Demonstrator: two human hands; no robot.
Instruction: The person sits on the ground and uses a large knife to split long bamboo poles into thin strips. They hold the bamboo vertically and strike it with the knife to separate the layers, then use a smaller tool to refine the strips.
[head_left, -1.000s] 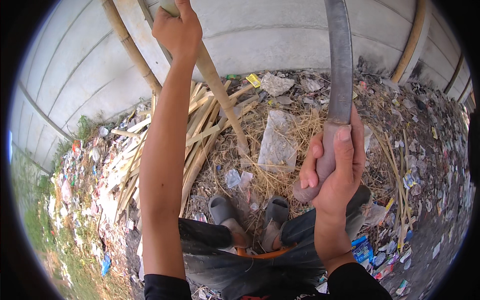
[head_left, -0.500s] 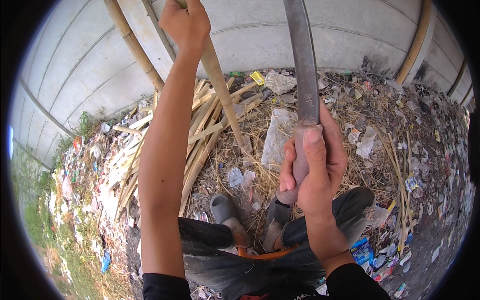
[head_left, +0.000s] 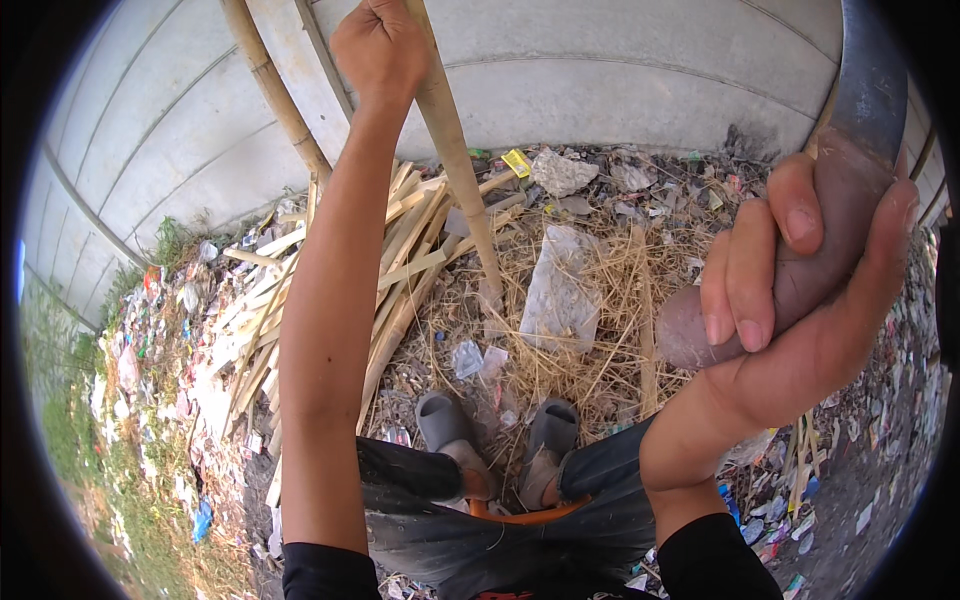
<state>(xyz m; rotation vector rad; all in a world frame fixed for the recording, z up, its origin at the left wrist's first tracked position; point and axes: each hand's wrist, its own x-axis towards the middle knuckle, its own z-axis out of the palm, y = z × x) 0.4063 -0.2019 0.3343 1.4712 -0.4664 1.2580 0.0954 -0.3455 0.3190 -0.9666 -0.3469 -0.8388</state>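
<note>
While my left hand (head_left: pixel 380 45) is raised at arm's length and clenched around a bamboo pole (head_left: pixel 460 170), my right hand (head_left: pixel 800 290) is up close to my face, fingers wrapped tight around the rounded wooden handle of a long blade (head_left: pixel 865 90). From my left fist the pole slants down and away to the straw-covered ground (head_left: pixel 590 360), its foot landing just beyond my grey sandals (head_left: pixel 490 435). Above my right knuckles the blade runs up out of view; the butt of its handle sticks out below my little finger. Under my left forearm lies a heap of split bamboo strips (head_left: pixel 380 270), fanned out on the ground. Between my two arms a pale crumpled sack (head_left: pixel 560 285) rests on the straw. Beyond both hands stands a grey concrete wall (head_left: pixel 640 70), with a second bamboo pole (head_left: pixel 275 90) leaning against it just left of my left wrist.
</note>
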